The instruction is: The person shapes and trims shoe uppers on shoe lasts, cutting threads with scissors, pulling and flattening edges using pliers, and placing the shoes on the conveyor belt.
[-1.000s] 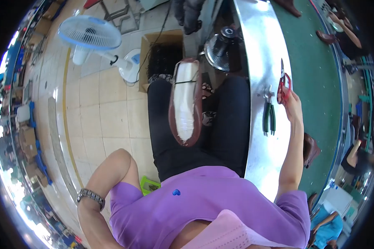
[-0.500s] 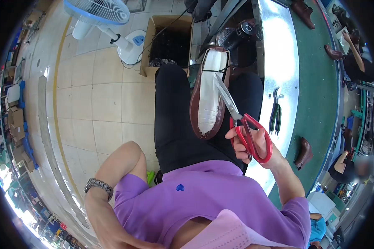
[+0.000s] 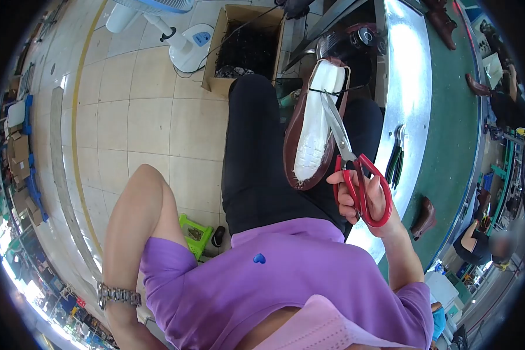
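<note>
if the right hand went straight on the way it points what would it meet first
Led by the scissors in the right hand, probably the black band across the white sole of the shoe; the blade tips appear beside it, though depth is unclear.

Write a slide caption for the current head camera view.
Right hand holding red-handled scissors, blades over the white underside of an upturned brown shoe; pliers lie on the metal bench.
</note>
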A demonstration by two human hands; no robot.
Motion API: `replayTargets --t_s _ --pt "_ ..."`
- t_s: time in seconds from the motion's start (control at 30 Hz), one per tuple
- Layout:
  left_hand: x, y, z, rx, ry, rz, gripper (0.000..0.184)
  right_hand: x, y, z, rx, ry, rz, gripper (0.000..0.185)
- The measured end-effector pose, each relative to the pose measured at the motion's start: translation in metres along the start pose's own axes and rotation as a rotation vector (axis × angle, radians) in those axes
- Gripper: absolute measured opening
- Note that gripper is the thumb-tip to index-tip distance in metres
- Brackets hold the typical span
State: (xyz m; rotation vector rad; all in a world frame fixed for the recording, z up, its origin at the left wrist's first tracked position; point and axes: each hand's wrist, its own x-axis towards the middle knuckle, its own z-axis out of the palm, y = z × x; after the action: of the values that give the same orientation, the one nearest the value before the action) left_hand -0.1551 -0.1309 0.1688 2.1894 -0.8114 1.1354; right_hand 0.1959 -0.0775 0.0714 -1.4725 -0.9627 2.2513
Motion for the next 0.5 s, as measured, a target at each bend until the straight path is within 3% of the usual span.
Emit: replayTargets --t_s 0.3,0.5 --pt "-0.0011 0.0101 0.0053 0.000 0.008 -0.026 0.027 0.0023 0.0074 -0.0061 0.044 -0.052 -0.038 0.081" --pt "-0.0022 0.0067 0.0026 -0.023 0.020 -0.029 0.027 0.0032 0.0057 -0.0005 0.019 0.005 -0.057 0.090"
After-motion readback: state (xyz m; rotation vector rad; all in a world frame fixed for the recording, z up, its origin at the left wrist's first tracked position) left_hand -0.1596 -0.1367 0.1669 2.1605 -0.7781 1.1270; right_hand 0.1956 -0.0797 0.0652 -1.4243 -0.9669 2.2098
